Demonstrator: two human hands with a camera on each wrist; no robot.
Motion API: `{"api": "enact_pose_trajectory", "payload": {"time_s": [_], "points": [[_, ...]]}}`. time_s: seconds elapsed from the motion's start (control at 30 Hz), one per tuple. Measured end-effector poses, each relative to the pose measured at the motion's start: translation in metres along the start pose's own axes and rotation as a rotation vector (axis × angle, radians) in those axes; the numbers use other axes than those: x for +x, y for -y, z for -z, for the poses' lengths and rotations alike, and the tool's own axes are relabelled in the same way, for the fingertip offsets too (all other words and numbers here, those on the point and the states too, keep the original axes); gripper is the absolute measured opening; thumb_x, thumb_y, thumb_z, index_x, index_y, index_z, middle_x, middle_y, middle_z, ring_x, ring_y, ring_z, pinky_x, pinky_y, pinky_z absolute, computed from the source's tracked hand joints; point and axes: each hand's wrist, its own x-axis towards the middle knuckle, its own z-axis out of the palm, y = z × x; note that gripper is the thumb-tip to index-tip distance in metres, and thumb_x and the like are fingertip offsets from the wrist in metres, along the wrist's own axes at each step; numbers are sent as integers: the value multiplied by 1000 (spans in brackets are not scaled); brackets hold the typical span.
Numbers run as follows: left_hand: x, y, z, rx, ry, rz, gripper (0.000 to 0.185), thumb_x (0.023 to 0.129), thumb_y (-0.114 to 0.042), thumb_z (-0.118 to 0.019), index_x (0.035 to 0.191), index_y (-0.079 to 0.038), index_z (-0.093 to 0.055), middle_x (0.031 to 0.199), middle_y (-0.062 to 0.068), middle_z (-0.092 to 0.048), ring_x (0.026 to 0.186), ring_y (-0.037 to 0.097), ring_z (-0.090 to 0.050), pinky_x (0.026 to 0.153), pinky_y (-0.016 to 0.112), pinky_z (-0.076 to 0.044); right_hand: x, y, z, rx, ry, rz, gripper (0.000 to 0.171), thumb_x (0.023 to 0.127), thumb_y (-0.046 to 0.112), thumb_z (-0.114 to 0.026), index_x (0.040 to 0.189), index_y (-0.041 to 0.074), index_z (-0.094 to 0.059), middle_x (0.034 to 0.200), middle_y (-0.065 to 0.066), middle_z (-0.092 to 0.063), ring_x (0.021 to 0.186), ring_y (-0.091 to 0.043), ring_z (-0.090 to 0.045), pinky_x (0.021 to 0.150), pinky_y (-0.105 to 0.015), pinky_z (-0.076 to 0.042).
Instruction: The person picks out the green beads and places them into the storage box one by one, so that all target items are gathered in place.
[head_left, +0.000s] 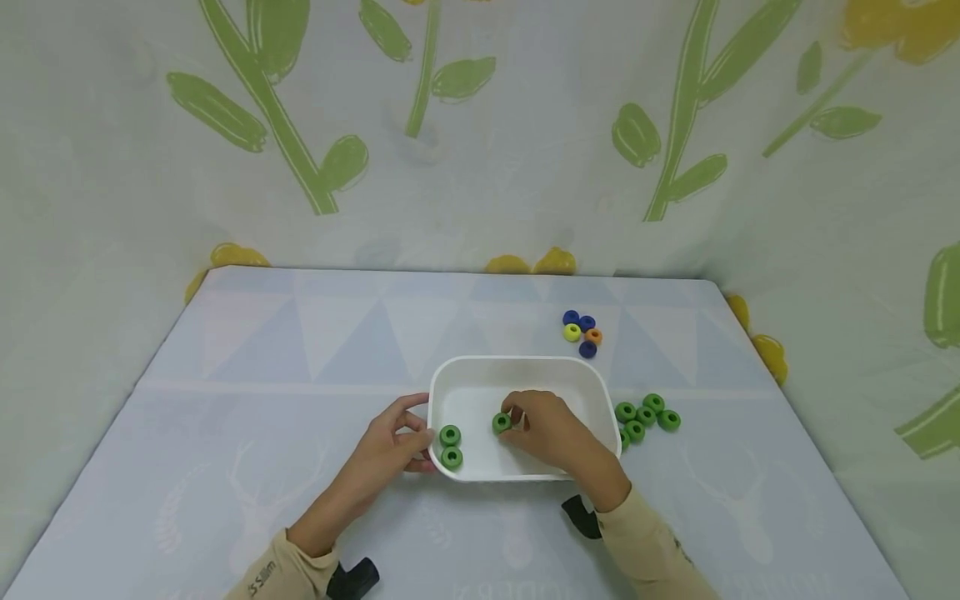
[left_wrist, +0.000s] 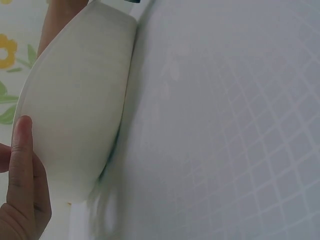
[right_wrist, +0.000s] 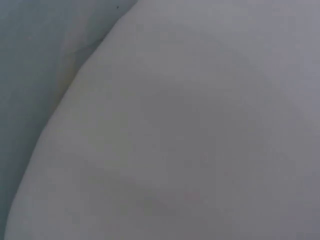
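Observation:
A white rectangular tub sits at the table's middle. Two green rings lie in its left end. My right hand is inside the tub and pinches a third green ring in its fingertips. My left hand holds the tub's left rim, thumb over the edge. In the left wrist view my thumb presses on the tub's outer wall. The right wrist view is filled by the blurred white tub wall, and no hand shows there.
Several green rings lie in a cluster just right of the tub. A small group of blue, yellow and orange rings lies behind it. A patterned cloth backdrop closes off the table's far and side edges.

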Motion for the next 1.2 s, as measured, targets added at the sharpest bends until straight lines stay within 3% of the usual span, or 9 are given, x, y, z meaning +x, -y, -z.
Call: {"api": "enact_pose_trajectory", "payload": {"time_s": [0.57,1.2], "points": [[1,-2,0,-1,3,-4,58,97,-8,-58,151,-8,-37,105,10,-55,80,16,-69,72,31,-65,8,25,-12,42,-48,78,24,88,10,-75,112,9,-70,90,-2,-74,79,-11,-63,70,-23,-53],[-1,0,0,-7,0,-4,58,96,-6,-56,151,-7,-37,104,11,-55,79,17,-69,71,32,-65,14,38,-20,76,53,130,32,92,6,-68,125,6,-66,116,-6,-71,100,-20,-64,88,-38,-57]]}}
